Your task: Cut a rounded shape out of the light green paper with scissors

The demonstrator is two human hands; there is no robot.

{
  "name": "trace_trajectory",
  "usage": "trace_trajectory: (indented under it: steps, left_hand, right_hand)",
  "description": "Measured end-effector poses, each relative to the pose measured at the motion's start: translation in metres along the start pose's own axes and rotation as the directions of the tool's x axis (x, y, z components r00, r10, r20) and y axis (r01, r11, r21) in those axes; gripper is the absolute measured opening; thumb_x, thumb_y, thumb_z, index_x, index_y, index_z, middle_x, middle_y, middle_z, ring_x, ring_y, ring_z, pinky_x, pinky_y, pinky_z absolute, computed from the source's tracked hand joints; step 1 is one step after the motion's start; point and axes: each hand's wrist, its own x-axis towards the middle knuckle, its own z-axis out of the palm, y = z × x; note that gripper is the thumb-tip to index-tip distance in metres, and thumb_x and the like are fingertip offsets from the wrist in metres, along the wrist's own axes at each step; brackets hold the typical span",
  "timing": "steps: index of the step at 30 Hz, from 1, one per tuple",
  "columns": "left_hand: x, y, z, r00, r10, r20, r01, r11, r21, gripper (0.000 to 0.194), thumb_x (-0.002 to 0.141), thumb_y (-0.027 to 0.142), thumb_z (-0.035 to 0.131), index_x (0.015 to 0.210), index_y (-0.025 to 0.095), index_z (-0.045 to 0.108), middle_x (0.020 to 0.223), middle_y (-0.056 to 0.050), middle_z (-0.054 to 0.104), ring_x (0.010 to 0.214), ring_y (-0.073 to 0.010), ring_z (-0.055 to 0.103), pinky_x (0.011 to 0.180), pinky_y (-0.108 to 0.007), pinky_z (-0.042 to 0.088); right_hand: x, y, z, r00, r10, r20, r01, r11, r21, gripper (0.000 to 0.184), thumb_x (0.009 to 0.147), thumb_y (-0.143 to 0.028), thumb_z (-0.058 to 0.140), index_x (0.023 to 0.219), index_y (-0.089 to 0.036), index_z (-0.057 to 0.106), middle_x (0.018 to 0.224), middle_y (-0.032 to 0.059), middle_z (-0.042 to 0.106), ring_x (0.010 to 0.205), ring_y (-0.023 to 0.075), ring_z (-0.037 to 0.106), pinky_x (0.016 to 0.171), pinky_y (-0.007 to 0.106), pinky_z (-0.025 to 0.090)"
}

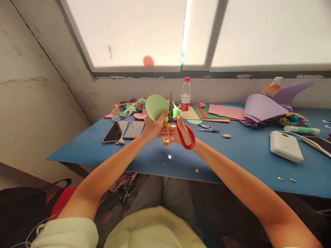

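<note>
My left hand (154,126) pinches a rounded piece of light green paper (156,106) and holds it up above the blue table (240,151). My right hand (179,132) grips scissors (172,119) with one red and one yellow handle. Their blades point upward along the right edge of the green paper. Both hands are close together over the table's near middle.
Two dark phones (124,130) lie left of my hands. A water bottle (185,94), stacked coloured sheets (219,112), curled purple paper (261,107) and paper scraps (126,108) line the back. A white power bank (286,146), a glue stick (301,130) and tweezers (208,128) lie to the right.
</note>
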Motion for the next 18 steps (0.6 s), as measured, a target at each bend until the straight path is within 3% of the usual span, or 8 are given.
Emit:
trace_trajectory:
  steps: [3,7,12,18]
  left_hand:
    - [0.0,-0.003,-0.001,0.995,0.068,0.073,-0.071,0.997,0.04,0.038,0.08,0.046,0.061,0.06,0.019,0.044,0.048,0.006,0.039,0.044,-0.0076,0.038,0.044,-0.023,0.032]
    - [0.0,-0.006,-0.001,0.996,0.063,0.061,-0.066,0.997,0.051,0.036,0.079,0.046,0.062,0.061,0.02,0.045,0.047,0.006,0.041,0.043,-0.0079,0.038,0.044,-0.024,0.033]
    - [0.001,-0.004,-0.001,0.994,0.077,0.074,-0.084,0.993,0.086,0.036,0.081,0.044,0.059,0.059,0.02,0.044,0.047,0.006,0.04,0.042,-0.0076,0.038,0.044,-0.024,0.032]
    - [0.001,-0.001,-0.002,0.991,0.081,0.11,-0.09,0.993,0.079,0.032,0.082,0.04,0.057,0.062,0.019,0.043,0.048,0.006,0.039,0.042,-0.0068,0.036,0.042,-0.022,0.029]
  right_hand:
    - [0.0,0.0,0.0,0.999,-0.001,-0.047,-0.001,1.0,-0.031,0.099,0.078,-0.079,-0.005,0.096,-0.015,0.069,0.09,0.0149,0.068,0.093,0.024,0.065,0.062,0.031,0.054]
    - [-0.001,0.002,-0.002,0.999,-0.029,-0.045,0.025,0.996,-0.083,0.102,0.078,-0.078,-0.008,0.091,-0.011,0.068,0.088,0.0168,0.068,0.079,0.0222,0.066,0.062,0.031,0.051]
    - [0.0,0.007,-0.005,0.998,-0.059,-0.006,0.058,0.993,-0.099,0.104,0.073,-0.085,-0.005,0.088,-0.01,0.066,0.075,0.0154,0.067,0.06,0.0193,0.063,0.062,0.034,0.049]
    - [0.003,0.012,-0.006,0.997,-0.066,-0.041,0.061,0.99,-0.124,0.101,0.064,-0.094,0.007,0.087,-0.013,0.063,0.063,0.0104,0.061,0.053,0.021,0.059,0.058,0.037,0.048]
